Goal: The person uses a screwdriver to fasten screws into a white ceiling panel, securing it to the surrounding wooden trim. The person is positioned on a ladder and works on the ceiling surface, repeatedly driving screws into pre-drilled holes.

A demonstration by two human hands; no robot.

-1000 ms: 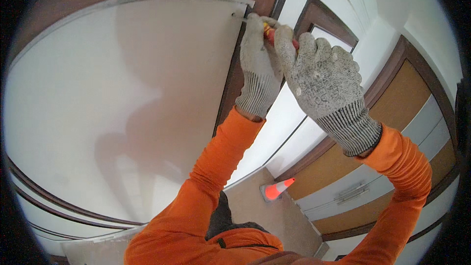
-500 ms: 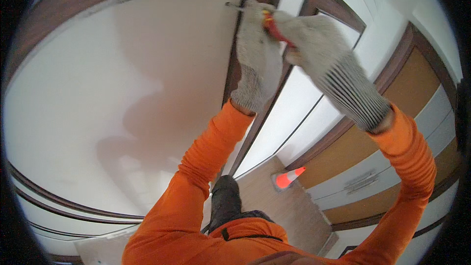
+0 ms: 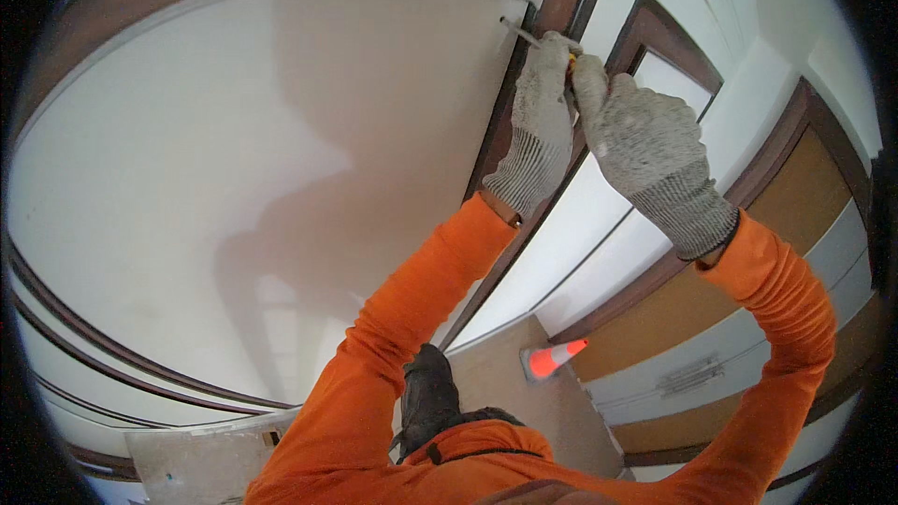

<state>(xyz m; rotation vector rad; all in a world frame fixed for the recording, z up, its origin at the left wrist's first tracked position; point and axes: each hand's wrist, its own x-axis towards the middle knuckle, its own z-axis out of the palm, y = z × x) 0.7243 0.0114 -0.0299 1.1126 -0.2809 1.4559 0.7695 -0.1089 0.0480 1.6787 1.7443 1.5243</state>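
Both hands wear grey knit work gloves and meet at a screwdriver (image 3: 522,33) near the top corner of a large white panel (image 3: 374,84). Its thin metal shaft slants up and left to a small dark spot on the panel. My left hand (image 3: 544,89) is closed around the shaft close to the handle. To its right, my right hand (image 3: 645,131) grips the handle, which it mostly hides; only a bit of yellow shows. Dark brown trim (image 3: 486,154) runs along the panel's right edge.
An orange and white traffic cone (image 3: 554,358) stands on the floor (image 3: 510,369) below, to the right. A brown and grey panelled door or wall (image 3: 683,318) is on the right. A smaller brown frame (image 3: 645,23) lies beyond my hands.
The view has shifted, so the panel and both hands appear further right. My right hand has turned around the handle, and the red part seen before is now hidden.
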